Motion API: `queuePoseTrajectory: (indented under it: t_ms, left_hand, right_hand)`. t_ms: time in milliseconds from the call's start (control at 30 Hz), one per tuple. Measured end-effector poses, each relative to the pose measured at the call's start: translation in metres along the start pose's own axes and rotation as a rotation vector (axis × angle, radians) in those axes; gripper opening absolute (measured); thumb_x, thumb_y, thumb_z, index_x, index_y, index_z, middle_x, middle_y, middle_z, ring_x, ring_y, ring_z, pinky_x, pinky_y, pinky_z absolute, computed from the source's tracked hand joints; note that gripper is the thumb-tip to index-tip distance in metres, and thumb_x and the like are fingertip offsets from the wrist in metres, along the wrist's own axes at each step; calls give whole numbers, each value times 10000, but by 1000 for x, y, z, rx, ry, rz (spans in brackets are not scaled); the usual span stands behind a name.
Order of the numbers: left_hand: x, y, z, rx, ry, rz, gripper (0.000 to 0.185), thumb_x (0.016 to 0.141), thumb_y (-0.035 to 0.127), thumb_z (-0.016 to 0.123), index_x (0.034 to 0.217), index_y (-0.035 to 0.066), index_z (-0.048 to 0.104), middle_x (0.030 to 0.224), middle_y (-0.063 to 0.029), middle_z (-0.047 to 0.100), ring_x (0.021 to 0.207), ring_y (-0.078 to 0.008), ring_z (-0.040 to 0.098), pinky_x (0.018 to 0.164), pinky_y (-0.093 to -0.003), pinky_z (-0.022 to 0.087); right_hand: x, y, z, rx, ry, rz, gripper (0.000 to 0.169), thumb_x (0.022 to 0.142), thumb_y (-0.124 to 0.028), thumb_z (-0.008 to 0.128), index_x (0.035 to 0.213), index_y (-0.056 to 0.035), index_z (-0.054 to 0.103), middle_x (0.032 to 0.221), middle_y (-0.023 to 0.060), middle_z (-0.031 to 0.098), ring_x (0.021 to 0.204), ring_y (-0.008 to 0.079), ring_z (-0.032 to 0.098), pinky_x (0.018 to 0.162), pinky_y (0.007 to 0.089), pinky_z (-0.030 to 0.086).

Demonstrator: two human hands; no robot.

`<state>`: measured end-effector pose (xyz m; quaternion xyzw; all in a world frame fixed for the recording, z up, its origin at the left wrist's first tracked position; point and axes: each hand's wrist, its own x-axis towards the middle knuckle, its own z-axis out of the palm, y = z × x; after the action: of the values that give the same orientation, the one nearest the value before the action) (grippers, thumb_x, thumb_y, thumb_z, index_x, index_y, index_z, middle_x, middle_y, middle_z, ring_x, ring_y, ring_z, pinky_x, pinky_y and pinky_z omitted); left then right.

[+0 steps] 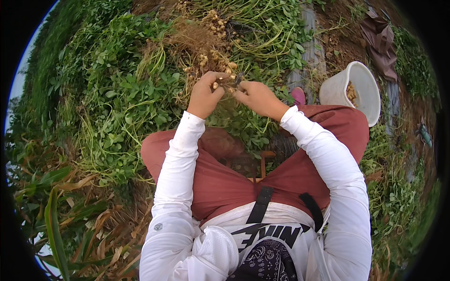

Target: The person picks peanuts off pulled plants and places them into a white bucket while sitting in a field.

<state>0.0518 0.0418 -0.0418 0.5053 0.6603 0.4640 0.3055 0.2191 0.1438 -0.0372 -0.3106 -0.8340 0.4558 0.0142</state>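
Note:
Peanut pods [221, 63] hang on thin brown roots among uprooted peanut plants [140, 70] in front of me. My left hand [207, 93] is closed around some of the pods, with one pod [215, 85] showing at its fingertips. Close on its right, my right hand [258, 96] has its fingers bent at the roots beside a small dark object [239, 78]; whether it grips anything is hidden. More pods [213, 23] lie farther off on the plants.
At the right, a white plastic bucket [328, 84] leans over beside my knee with pods inside. Behind it lies a crumpled brown sack [379, 45]. Plastic film [309, 42] runs along the soil. Corn leaves [52, 221] stand at the lower left.

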Motion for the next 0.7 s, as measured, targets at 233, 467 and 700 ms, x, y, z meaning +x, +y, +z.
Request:
queuePoseTrajectory:
  t_ms: [233, 467, 700]
  left_hand:
    - [7, 6, 14, 285, -74, 85, 242, 778, 36, 638, 1020, 38, 637, 981, -93, 636, 799, -211, 607, 704, -313, 480]
    - [-6, 1, 9, 148, -15, -108, 151, 847, 114, 615, 983, 48, 627, 797, -130, 668, 728, -273, 652, 652, -349, 494]
    - [1, 8, 25, 343, 54, 36, 146, 881, 229, 540, 921, 106, 608, 808, -139, 642, 769, -368, 617, 652, -461, 468]
  right_hand:
    - [-6, -6, -5, 515, -119, 0, 298, 888, -288, 591, 795, -9, 637, 732, 60, 635, 598, 139, 549, 566, 287, 428]
    - [-3, -26, -6, 981, -244, 286, 151, 884, -202, 605, 844, -57, 620, 773, 18, 627, 529, 46, 467, 459, 197, 316]
    - [-10, -22, -8, 805, 55, 192, 138, 885, -160, 630, 817, -72, 548, 666, -25, 522, 477, 15, 369, 423, 190, 233]
